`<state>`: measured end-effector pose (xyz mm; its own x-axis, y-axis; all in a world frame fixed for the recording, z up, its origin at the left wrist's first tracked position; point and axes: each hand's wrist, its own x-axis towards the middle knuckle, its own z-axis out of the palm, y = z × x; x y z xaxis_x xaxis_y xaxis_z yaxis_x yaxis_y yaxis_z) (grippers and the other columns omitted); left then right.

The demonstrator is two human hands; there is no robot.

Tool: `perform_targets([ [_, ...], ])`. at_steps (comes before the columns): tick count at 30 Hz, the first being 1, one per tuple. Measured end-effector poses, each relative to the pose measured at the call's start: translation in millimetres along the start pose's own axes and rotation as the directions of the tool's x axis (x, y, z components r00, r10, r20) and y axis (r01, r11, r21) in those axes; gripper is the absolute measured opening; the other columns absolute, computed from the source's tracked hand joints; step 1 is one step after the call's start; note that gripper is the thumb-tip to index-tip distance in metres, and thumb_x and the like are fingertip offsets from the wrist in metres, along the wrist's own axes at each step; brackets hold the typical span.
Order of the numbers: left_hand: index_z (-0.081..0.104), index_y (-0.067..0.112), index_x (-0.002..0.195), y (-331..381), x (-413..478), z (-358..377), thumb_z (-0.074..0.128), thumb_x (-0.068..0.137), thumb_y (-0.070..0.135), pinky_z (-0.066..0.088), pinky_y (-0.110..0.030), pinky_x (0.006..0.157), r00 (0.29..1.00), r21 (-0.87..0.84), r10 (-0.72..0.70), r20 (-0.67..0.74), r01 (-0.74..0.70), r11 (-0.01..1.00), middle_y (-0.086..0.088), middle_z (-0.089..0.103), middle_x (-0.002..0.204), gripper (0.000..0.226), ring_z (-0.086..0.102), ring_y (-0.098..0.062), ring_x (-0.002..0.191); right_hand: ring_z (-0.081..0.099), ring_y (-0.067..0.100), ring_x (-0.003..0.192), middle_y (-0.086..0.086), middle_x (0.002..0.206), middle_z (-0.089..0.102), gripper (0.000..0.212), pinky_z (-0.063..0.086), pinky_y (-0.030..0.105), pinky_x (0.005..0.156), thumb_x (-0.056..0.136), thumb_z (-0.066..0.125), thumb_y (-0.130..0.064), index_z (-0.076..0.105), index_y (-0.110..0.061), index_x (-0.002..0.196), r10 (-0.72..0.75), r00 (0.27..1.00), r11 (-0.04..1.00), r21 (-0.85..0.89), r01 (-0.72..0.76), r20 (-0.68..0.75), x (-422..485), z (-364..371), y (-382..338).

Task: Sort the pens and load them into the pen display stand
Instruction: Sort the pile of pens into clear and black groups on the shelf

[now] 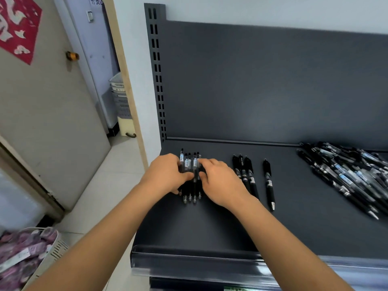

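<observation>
My forearms reach in over the clear plastic lip (189, 261) along the front edge of the shelf (210, 232). To my near left, off the shelf, a white basket (56, 248) of purple packets sits on the floor. A wide band of bare dark deck lies between that lip and my hands.

My left hand (165, 175) and right hand (222, 181) meet at the shelf's left end, close to its left edge. Between them is a row of clear pens (194, 164), packed side by side, tips toward me and clickers toward the back. My left fingers (184, 175) curl round the row from the left, thumb laid across it. My right fingers (207, 162) curve over it from the right, thumb against the barrels. Both hands are closed on the row.

Just beside my right hand lie three black pens (246, 175), touching one another. A single black pen (268, 181) lies apart from them across a narrow gap. A broad open stretch of deck follows, then a heap of pens (346, 175) runs slantwise off the right edge of view.

Behind the row, a short strip of deck reaches the rear rail (231, 141). Above it stand the grey back panel (273, 80) and the slotted upright (156, 70).
</observation>
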<state>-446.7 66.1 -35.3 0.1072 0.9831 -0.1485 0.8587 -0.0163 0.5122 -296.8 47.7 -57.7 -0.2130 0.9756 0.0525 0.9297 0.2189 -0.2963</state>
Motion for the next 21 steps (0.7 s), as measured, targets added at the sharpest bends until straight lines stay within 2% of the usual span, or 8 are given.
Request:
perform_targets([
  [2, 0.054, 0.022, 0.088, 5, -1, 1, 0.066, 0.086, 0.041, 0.045, -0.02, 0.055, 1.0, -0.026, 0.017, 0.005, -0.017, 1.0, 0.004, 0.068, 0.061, 0.023, 0.069, -0.01, 0.056, 0.041, 0.026, 0.127, 0.006, 0.14, 0.047, 0.044, 0.036, 0.036, 0.103, 0.101, 0.038, -0.022, 0.035, -0.015, 0.144, 0.0, 1.0, 1.0, 0.005, 0.0, -0.003, 1, -2, 4],
  [4, 0.055, 0.023, 0.086, 6, -4, -1, 0.066, 0.083, 0.048, 0.042, -0.021, 0.052, 1.0, 0.025, 0.024, -0.016, -0.024, 0.999, 0.006, 0.064, 0.062, 0.027, 0.067, -0.011, 0.059, 0.041, 0.025, 0.127, 0.006, 0.14, 0.047, 0.044, 0.038, 0.035, 0.102, 0.101, 0.038, -0.021, 0.035, -0.015, 0.144, -0.009, 1.0, 1.0, 0.019, 0.01, -0.013, -1, -6, 7],
  [6, 0.058, 0.021, 0.091, 7, -6, -4, 0.06, 0.082, 0.06, 0.038, -0.025, 0.053, 0.993, 0.211, 0.067, -0.102, -0.044, 0.976, 0.007, 0.06, 0.073, 0.039, 0.061, -0.014, 0.07, 0.041, 0.023, 0.128, 0.004, 0.142, 0.045, 0.045, 0.038, 0.034, 0.103, 0.101, 0.037, -0.02, 0.033, -0.015, 0.145, -0.027, 0.998, 1.0, -0.007, 0.027, -0.056, -6, -14, 10],
  [8, 0.057, 0.02, 0.102, 9, -9, -7, 0.048, 0.084, 0.068, 0.037, -0.028, 0.057, 0.971, 0.443, 0.161, -0.178, -0.067, 0.894, 0.003, 0.059, 0.092, 0.052, 0.06, -0.018, 0.085, 0.041, 0.022, 0.128, 0.002, 0.143, 0.043, 0.047, 0.036, 0.032, 0.104, 0.101, 0.037, -0.021, 0.031, -0.016, 0.147, -0.049, 0.992, 0.995, -0.095, 0.038, -0.116, -15, -24, 16],
  [11, 0.049, 0.019, 0.124, 22, -10, -8, 0.032, 0.086, 0.074, 0.043, -0.032, 0.079, 0.93, 0.604, 0.318, -0.182, -0.15, 0.783, 0.0, 0.057, 0.119, 0.069, 0.052, -0.022, 0.113, 0.041, 0.022, 0.128, 0.001, 0.143, 0.044, 0.049, 0.034, 0.033, 0.105, 0.1, 0.038, -0.022, 0.029, -0.016, 0.148, -0.02, 0.982, 0.983, -0.183, -0.014, -0.185, -31, -40, 30],
  [14, 0.041, 0.02, 0.136, 52, -11, -3, 0.02, 0.083, 0.078, 0.039, -0.033, 0.097, 0.883, 0.655, 0.456, -0.112, -0.28, 0.702, 0.0, 0.052, 0.133, 0.082, 0.044, -0.022, 0.124, 0.047, 0.026, 0.124, 0.004, 0.138, 0.049, 0.05, 0.039, 0.038, 0.102, 0.097, 0.045, -0.022, 0.037, -0.013, 0.145, 0.055, 0.964, 0.973, -0.202, -0.11, -0.259, -51, -57, 52],
  [18, 0.034, 0.019, 0.143, 109, -23, 13, -0.002, 0.075, 0.08, 0.036, -0.034, 0.102, 0.801, 0.653, 0.597, -0.044, -0.429, 0.624, 0.0, 0.048, 0.139, 0.099, 0.041, -0.021, 0.129, 0.052, 0.03, 0.117, 0.007, 0.132, 0.055, 0.05, 0.045, 0.042, 0.094, 0.092, 0.054, -0.024, 0.044, -0.011, 0.14, 0.149, 0.925, 0.951, -0.204, -0.231, -0.35, -88, -84, 91],
  [21, 0.027, 0.018, 0.147, 155, -32, 35, -0.013, 0.068, 0.078, 0.033, -0.034, 0.105, 0.758, 0.647, 0.653, 0.0, -0.498, 0.578, -0.001, 0.044, 0.143, 0.107, 0.038, -0.02, 0.133, 0.048, 0.027, 0.121, 0.004, 0.137, 0.049, 0.051, 0.043, 0.039, 0.096, 0.094, 0.05, -0.029, 0.039, -0.015, 0.143, 0.229, 0.9, 0.929, -0.193, -0.315, -0.37, -116, -104, 128],
])
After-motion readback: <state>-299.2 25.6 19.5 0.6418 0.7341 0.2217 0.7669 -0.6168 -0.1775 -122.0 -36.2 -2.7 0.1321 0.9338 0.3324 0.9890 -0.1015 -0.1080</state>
